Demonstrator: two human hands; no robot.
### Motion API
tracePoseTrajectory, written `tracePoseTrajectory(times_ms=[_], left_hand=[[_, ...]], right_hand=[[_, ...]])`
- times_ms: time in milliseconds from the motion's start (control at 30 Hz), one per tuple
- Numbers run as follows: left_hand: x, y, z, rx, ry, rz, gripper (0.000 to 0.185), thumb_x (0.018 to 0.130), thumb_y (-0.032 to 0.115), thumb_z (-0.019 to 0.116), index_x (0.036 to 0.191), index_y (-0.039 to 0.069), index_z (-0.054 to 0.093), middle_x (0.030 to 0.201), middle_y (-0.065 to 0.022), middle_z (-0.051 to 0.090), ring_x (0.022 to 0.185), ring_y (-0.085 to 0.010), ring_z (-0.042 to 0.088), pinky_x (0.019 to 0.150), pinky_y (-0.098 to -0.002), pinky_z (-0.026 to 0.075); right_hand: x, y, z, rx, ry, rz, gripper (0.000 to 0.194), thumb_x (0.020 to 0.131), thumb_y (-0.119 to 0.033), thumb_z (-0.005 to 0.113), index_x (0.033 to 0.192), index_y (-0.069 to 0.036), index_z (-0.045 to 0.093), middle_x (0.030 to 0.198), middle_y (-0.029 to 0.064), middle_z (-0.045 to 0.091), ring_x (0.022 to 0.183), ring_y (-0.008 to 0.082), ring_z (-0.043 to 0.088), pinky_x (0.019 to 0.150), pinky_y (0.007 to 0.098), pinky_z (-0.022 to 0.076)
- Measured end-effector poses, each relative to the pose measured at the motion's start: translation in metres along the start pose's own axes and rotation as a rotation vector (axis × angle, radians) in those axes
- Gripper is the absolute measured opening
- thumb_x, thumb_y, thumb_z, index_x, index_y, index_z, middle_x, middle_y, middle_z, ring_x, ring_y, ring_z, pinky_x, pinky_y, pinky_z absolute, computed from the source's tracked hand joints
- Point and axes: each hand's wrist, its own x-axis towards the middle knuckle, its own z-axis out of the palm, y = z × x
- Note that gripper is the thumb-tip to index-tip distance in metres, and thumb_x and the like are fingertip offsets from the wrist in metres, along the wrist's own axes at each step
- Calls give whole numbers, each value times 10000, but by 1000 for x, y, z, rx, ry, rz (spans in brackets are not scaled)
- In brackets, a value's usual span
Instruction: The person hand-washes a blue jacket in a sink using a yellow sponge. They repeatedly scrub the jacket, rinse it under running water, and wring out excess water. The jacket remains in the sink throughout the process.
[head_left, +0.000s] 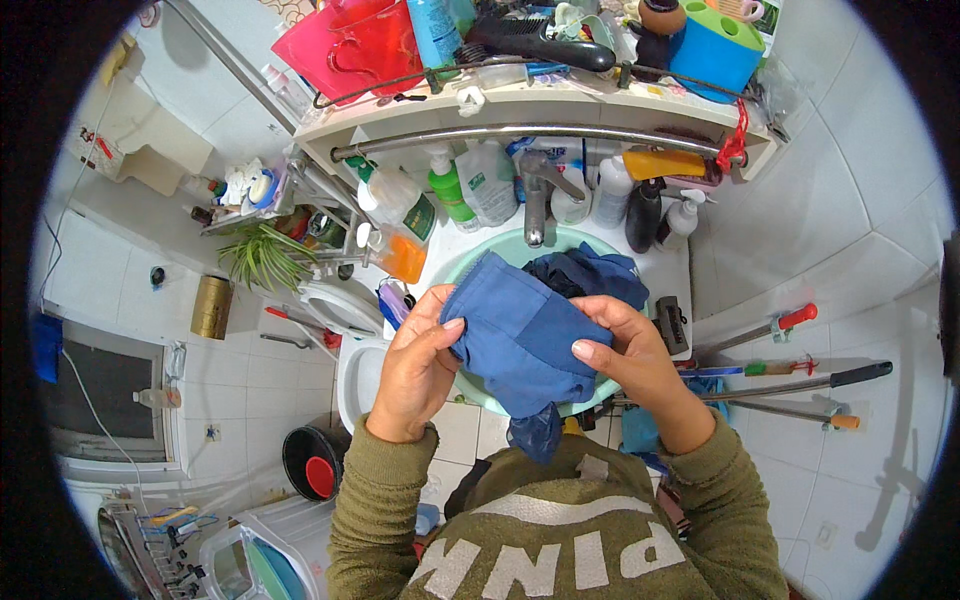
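Observation:
A blue cloth garment (517, 330) is stretched between both my hands above a pale green basin (480, 397). My left hand (424, 352) pinches its edge with thumb and fingers, and my right hand (622, 349) grips the opposite side. One darker end of the cloth hangs down over the basin's near rim. Behind the held garment, dark blue cloth (600, 274) lies bunched in the basin. The chrome faucet (535, 199) stands at the basin's far side. What lies in the basin under the held garment is hidden.
Pump bottles (450, 187), a refill pouch (487, 184) and an orange liquid bottle (401, 255) line the counter. Above them runs a metal rail (540, 133) below a crowded shelf. A toilet (364, 375) stands to the left, with a black bin (300, 450) nearby. Long handles (787, 390) lean at the right.

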Motion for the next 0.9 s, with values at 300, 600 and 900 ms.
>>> tracePoseTrajectory(times_ms=[300,600,900], left_hand=[[-4,-7,-6,-60,78,-45,345,887,46,540,1222,-13,484,1185,-107,601,1087,-184,593,972,-306,448],[-11,-8,-6,-108,52,-73,343,886,42,537,1221,-6,485,1179,-119,609,1094,-193,593,972,-317,451],[-14,-11,-7,-105,59,-83,320,897,40,537,1209,-8,482,1161,-101,613,1051,-158,610,950,-296,474]], right_hand=[[-4,-2,2,-85,26,-30,301,933,-195,630,1157,6,611,1077,38,633,983,86,565,898,257,452],[-2,-13,11,136,0,-15,326,972,-177,547,1238,6,589,1174,65,634,1055,112,577,953,275,436],[8,-7,7,304,57,1,363,957,-181,546,1276,-8,562,1248,89,605,1108,137,571,974,295,431]])
